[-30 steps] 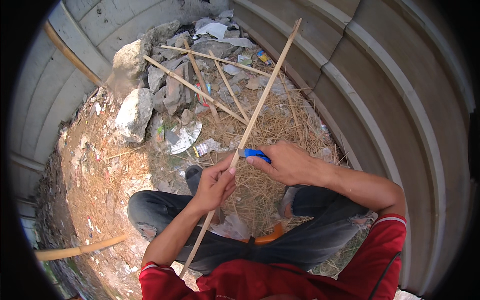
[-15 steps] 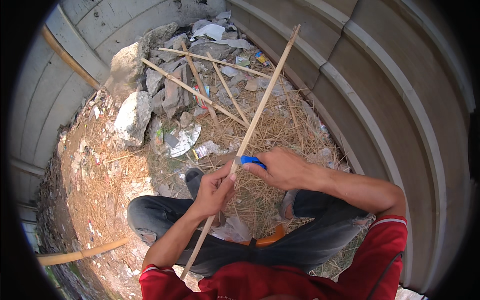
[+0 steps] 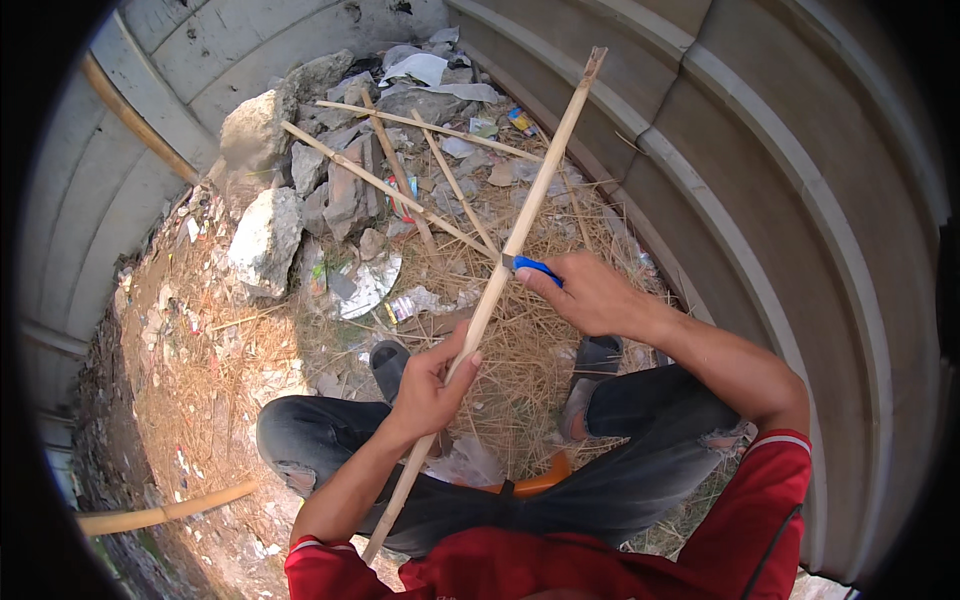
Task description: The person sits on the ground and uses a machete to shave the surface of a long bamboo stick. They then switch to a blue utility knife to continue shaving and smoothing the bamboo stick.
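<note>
A long pale bamboo strip (image 3: pixel 540 190) runs slantwise from my lap up toward the metal wall. Below its middle, my left hand (image 3: pixel 428 392) is closed around it, thumb along the near side. My right hand (image 3: pixel 592 295) grips a blue utility knife (image 3: pixel 537 268), whose blade rests against the strip's right edge, above the left hand. Several more bamboo strips (image 3: pixel 390 187) lie crossed over the rubble and straw ahead, one passing just behind the blade.
Broken concrete chunks (image 3: pixel 268 240) are piled at the far left. A corrugated metal wall (image 3: pixel 780 200) rises on the right, a grey panel wall (image 3: pixel 70 220) on the left. Between my legs lies an orange object (image 3: pixel 545 475), partly hidden. A bamboo pole (image 3: pixel 170 508) lies lower left.
My right hand has moved up along the strip with the knife, away from my left hand. Thin curled debris now shows by the metal wall. My left hand stays nearly in place.
</note>
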{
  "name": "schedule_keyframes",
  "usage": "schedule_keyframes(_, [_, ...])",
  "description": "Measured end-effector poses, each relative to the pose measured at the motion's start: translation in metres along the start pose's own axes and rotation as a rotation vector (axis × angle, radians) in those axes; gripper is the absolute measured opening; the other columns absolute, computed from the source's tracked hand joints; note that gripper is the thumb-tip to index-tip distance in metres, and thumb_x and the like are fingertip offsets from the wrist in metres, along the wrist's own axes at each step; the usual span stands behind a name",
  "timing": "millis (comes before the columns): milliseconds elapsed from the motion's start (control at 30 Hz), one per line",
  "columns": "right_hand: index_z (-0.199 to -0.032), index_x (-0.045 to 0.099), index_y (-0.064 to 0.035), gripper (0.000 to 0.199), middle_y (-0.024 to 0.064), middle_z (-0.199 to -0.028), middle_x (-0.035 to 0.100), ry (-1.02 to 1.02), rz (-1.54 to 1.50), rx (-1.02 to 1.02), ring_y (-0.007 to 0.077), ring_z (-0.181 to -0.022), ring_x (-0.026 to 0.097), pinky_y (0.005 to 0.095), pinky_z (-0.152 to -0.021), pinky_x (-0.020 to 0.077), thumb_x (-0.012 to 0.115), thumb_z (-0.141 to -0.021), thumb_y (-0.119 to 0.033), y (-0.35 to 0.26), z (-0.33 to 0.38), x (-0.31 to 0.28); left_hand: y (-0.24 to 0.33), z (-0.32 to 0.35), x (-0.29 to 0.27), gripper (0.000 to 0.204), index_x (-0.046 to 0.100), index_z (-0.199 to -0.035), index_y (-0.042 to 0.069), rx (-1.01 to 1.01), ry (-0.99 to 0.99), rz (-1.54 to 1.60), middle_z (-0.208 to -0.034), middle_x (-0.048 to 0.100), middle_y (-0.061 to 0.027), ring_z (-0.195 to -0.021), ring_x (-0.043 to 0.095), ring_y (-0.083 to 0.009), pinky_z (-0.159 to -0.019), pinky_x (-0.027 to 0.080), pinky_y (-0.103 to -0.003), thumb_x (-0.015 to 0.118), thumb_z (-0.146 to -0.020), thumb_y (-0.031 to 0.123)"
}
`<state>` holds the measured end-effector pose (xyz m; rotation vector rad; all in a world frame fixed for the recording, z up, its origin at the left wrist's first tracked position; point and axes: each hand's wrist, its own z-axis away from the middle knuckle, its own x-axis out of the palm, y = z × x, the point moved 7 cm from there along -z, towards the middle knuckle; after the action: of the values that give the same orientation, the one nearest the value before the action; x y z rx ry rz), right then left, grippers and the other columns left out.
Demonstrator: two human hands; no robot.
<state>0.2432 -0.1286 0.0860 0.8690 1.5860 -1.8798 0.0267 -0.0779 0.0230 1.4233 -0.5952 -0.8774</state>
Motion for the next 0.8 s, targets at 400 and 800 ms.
schedule_keyframes(400, [-0.08,0.067,0.0048,0.072,0.0252,-0.067,0.062,0.222,0.117,0.064,0.0427,-0.069,0.064,0.0522,-0.071,0.0491,0.043,-0.101,-0.06,0.049,-0.057,-0.041,0.012,-0.008,-0.004,0.047,0.052,-0.137,-0.01,0.209,0.113,-0.198,-0.099,0.071,-0.0122,-0.087,0.06,-0.0072,-0.08,0.051,-0.026,0.063,-0.098,0.014])
schedule_keyframes(800, [-0.076,0.06,0.0084,0.07,0.0253,-0.063,0.056,0.45,0.004,0.252,0.0398,-0.06,0.055,0.0485,-0.065,0.0452,0.043,-0.104,-0.053,0.082,-0.011,-0.089,0.035,-0.004,0.003,0.045,0.056,-0.134,-0.01,0.17,0.072,-0.229,-0.081,0.071,-0.0146,-0.074,0.065,-0.0088,-0.068,0.053,-0.027,0.065,-0.095,0.011])
